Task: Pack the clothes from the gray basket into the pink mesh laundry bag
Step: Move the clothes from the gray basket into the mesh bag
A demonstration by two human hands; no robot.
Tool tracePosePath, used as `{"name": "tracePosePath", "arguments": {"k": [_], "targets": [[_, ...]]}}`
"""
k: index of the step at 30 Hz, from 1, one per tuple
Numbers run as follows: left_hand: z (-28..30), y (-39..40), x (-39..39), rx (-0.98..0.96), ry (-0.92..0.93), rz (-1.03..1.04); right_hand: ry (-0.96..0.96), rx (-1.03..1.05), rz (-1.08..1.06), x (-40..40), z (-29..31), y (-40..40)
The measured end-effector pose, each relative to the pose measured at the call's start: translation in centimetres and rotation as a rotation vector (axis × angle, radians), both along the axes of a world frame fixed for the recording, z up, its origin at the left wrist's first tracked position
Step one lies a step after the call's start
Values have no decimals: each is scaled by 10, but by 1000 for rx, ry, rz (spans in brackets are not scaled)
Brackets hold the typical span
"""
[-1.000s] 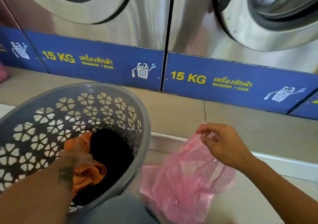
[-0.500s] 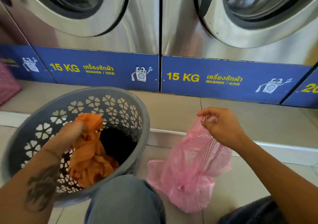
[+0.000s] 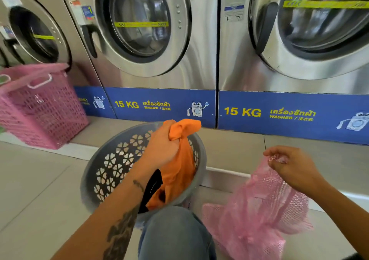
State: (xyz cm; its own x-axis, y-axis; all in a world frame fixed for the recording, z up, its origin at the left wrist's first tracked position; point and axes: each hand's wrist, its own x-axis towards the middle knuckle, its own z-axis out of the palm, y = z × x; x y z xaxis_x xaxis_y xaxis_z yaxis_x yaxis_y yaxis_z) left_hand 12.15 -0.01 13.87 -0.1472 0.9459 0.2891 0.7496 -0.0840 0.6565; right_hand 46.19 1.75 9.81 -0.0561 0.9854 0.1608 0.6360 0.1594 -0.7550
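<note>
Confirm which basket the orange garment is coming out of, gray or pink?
The round gray basket with flower cutouts, front center. The left hand lifts the orange garment from it. The square pink basket stands apart, far left.

Floor: pale tiled floor (image 3: 38, 182) is stretching across the foreground, meeting a raised step (image 3: 229, 148).
On the floor: gray basket (image 3: 93, 180) is standing at centre; pink mesh laundry bag (image 3: 249, 225) is trailing its lower part beside it.
On the step: pink basket (image 3: 42, 110) is sitting at left, washing machines (image 3: 199, 64) standing behind.
</note>
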Motion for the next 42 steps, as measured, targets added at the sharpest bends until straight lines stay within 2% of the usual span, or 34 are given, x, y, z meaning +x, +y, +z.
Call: {"name": "tracePosePath", "arguments": {"k": [2, 4, 9, 14, 19, 22, 24, 27, 31, 34, 36, 40, 42], "targets": [[-12, 3, 16, 30, 62, -53, -9, -8, -6, 3, 0, 0], [-26, 4, 23, -42, 63, -41, -3, -8, -2, 8, -1, -1], [-46, -3, 26, -519, -216, -105, -24, -5, -12, 18, -3, 1], [-63, 6, 15, -537, -234, -68, -23, -17, 21, 11, -5, 5], [-71, 9, -5, -398, -54, 199, -1, -13, 62, -1, -8, 7], [-78, 7, -26, -406, 119, 265, -20, -10, 71, -2, -10, 7], [-83, 2, -41, -521, 175, 249, -37, -34, 73, 0, -10, 5], [-91, -7, -54, -814, 341, 215, -86, -58, 85, -2, -10, 1], [-140, 2, -77, -1064, 596, 84, -141, -65, 94, -10, -6, -4], [-156, 3, -91, -1178, 684, 133, -168, -82, 100, -18, -7, -2], [-153, 6, -92, -1240, 683, 81, -183, -86, 121, -26, -9, 2], [-157, 34, -100, -1215, 708, 15, -206, -95, 179, -43, -12, 12], [-155, 48, -95, -1319, 726, -25, -218, -106, 202, -49, -16, 16]]}}
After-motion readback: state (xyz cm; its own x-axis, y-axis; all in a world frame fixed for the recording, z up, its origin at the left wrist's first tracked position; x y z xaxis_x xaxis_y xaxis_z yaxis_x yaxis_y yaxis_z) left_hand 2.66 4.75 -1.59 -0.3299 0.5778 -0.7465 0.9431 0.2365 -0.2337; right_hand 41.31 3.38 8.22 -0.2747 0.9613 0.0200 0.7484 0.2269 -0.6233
